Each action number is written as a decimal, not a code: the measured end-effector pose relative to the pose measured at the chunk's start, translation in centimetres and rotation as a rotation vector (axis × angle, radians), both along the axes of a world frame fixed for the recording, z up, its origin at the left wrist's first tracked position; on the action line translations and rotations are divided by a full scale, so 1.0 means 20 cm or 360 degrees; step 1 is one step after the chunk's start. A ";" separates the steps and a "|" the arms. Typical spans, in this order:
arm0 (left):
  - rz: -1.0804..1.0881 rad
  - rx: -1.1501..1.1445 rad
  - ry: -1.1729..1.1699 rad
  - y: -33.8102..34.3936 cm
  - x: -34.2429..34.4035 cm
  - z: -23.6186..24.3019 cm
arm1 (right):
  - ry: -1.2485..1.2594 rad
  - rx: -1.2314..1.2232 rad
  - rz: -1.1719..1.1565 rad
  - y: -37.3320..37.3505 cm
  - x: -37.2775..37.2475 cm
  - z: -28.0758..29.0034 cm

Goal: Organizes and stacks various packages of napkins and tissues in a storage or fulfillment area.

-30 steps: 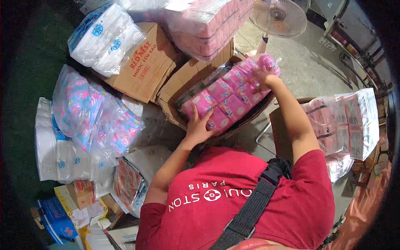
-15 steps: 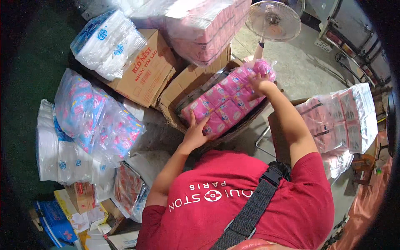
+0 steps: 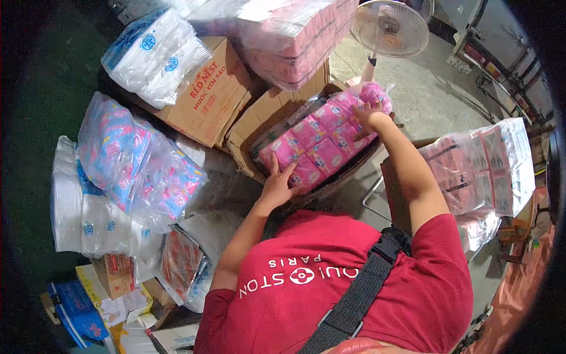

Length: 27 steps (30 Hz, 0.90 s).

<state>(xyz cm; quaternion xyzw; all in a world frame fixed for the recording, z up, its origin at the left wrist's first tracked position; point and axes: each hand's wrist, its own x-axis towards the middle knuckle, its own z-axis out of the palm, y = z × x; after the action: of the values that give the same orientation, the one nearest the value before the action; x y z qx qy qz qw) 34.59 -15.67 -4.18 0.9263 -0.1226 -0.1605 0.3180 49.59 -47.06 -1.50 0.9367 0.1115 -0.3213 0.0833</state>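
Observation:
A long bundle of pink packs (image 3: 321, 143) in clear film lies slantwise in the mouth of an open cardboard box (image 3: 244, 127). My left hand (image 3: 278, 187) grips its near left end, with thumb and fingers spread over the corner. At the far right end, beside the gathered film, my right hand (image 3: 370, 118) holds the bundle with its fingers spread over the top. The lower part of the bundle is hidden inside the box, along the near wall.
Beyond the box stand a large wrapped pink stack (image 3: 295, 50) and a pedestal fan (image 3: 389, 29). A closed brown carton (image 3: 206, 100) carries a white plastic-wrapped pack (image 3: 153, 59). Blue-and-pink bags (image 3: 138, 156) lie at left; wrapped pink packs (image 3: 471, 171) stand at right.
The view has shifted slightly. Both hands keep their places on the pink bundle, which stays in the box mouth with little visible movement.

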 end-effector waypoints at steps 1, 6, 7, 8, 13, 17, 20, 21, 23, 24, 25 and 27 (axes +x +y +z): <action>-0.0017 -0.0017 -0.0123 0.02 0.00 -0.02 | -0.0002 0.0001 0.0008 0.03 -0.02 0.05; 0.0101 -0.0088 -0.0617 0.04 0.03 -0.13 | -0.0305 0.0624 0.0066 -0.23 0.06 -0.10; 0.0321 -0.0348 -0.0643 0.06 0.03 -0.16 | -0.0310 0.0628 0.0067 -0.30 0.11 -0.12; 0.0540 -0.0609 -0.0664 0.07 0.04 -0.18 | -0.0391 0.0647 -0.0276 -0.35 0.15 -0.13; 0.1025 -0.0636 -0.0204 0.13 0.04 -0.11 | -0.1353 0.0896 -0.0743 -0.38 0.11 -0.27; 0.0711 -0.0230 -0.0052 0.08 0.15 -0.16 | -0.1283 0.0962 -0.0966 -0.62 0.14 -0.68; 0.0394 0.0017 -0.0398 0.01 0.19 -0.19 | -0.1459 0.1050 -0.0907 -0.67 0.11 -0.71; 0.0381 0.0084 -0.0580 0.08 0.16 -0.17 | -0.1293 0.0930 -0.1004 -0.45 0.10 -0.52; 0.0419 0.0025 -0.0657 0.13 0.13 -0.15 | -0.1184 0.0789 -0.1104 -0.33 0.07 -0.31; 0.0452 -0.0063 -0.0633 0.13 0.13 -0.15 | -0.1240 0.0658 -0.0983 -0.35 0.07 -0.29; 0.0491 -0.0149 -0.0612 0.12 0.14 -0.14 | -0.1294 0.0531 -0.0854 -0.36 0.07 -0.27; 0.0492 -0.0186 -0.0578 0.13 0.14 -0.15 | -0.1204 0.0544 -0.0784 -0.42 0.09 -0.26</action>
<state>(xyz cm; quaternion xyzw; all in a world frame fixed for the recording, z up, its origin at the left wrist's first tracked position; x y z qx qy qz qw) 37.33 -12.98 -7.11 0.9278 -0.0436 0.0667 0.3644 51.32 -55.48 -6.61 0.9867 -0.1006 0.0546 -0.1158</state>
